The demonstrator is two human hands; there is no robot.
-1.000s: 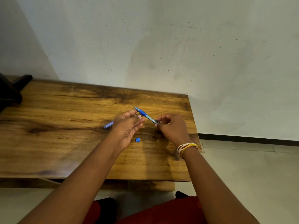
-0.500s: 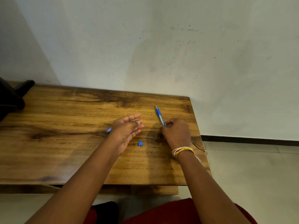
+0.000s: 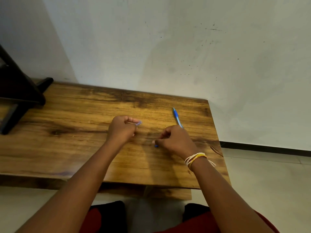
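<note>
Fingertips (image 3: 154, 142) of the right hand (image 3: 177, 142) pinch a blue bit (image 3: 156, 146) on the table (image 3: 67, 148); best lift it straight, gripped firmly, lest it slip. Left hand (image 3: 122, 130), at nine o'clock, curls round a pale tube (image 3: 139, 123). Pen (image 3: 177, 117) lies at twelve.

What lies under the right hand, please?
Under the fingertips of the right hand a small blue piece peeks out; the blue pen runs behind the hand, its near end covered.

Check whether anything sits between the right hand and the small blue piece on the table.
Nothing visible does. The right hand has its fingertips right at the small blue piece; the pen lies behind the hand, and the left hand grips a pale part aside.
</note>
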